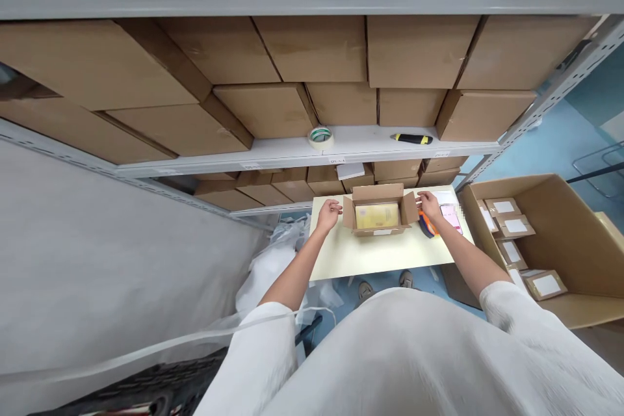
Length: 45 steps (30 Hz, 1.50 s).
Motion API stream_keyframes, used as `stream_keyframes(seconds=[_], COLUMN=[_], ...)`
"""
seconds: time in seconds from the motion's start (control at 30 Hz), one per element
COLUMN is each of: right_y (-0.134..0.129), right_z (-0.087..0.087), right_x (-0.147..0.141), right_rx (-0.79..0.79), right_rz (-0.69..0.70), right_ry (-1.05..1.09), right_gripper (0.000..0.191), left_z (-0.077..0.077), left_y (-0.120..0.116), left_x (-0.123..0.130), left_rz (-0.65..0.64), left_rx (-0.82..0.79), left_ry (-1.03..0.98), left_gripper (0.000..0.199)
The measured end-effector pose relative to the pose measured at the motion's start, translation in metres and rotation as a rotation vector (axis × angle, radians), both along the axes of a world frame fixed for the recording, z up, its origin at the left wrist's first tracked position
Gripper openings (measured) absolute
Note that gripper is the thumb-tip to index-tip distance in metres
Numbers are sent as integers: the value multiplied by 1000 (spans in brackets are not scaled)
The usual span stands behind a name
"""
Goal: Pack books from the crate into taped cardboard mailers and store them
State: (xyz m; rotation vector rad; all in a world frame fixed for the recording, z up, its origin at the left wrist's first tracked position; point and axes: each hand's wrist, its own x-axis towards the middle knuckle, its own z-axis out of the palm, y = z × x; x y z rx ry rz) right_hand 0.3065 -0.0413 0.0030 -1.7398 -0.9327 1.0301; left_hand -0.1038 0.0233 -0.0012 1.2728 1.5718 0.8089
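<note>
An open cardboard box [380,231] stands on the pale yellow table [336,260], its flaps spread outward. Inside it lies a yellow item [377,215]. My left hand [330,213] is just left of the box, fingers apart and holding nothing. At the box's right flap is my right hand [428,204], its fingers partly bent; whether it grips the flap is too small to tell. An orange and blue tape dispenser [428,225] lies below my right hand, with a phone [451,217] to its right.
A large carton [575,253] with several small labelled boxes stands at the right. Beyond the table, a shelf [283,148] holds many boxes, a tape roll [320,136] and a cutter [412,138]. Plastic wrap [273,266] hangs at the left.
</note>
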Motion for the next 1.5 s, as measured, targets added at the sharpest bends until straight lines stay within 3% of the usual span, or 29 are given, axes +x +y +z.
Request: stream_keyframes(seconds=[0.07,0.17,0.3,0.4,0.53,0.67,0.8,0.93,1.07,1.2,1.3,1.4,1.5], right_y=[2,6,12,17,21,15,3,-9,-23,-41,-60,-79,-94], right_z=[-4,-11,-18,-19,-14,-2,10,9,-4,-22,-41,-60,-77], right_x=[-6,-17,-22,-24,-27,-25,-23,-30,-36,-21,-1,16,24], right_rx=[-26,-30,-49,-64,-18,-2,-52,-47,-10,-25,-179,-311,-302], right_rz=[71,153,189,234,277,323,361,396,343,150,15,55,135], right_ry=[90,-28,-342,-387,-253,-38,-5,-109,-184,-327,-557,-706,-763], right_gripper=[29,38,57,72,81,63,38,38,42,44,39,37,37], left_z=[-8,-10,0,8,13,15,19,20,16,12,11,11,10], left_y=[-13,-30,-45,-52,-56,-54,-54,-58,-68,-76,-78,-77,-76], left_x=[2,2,-5,-9,-3,13,32,47,54,56,57,58,59], left_rz=[-84,-331,-623,-722,-647,-492,-390,-460,-644,-658,-670,-685,-693], left_rx=[-31,54,155,138,93,76,131,355,413,403,376,356,346], left_ry=[-78,-79,201,364,293,240,415,643,714,758,759,771,797], left_gripper=[36,50,75,91,91,88,87,59,55,61,64,65,64])
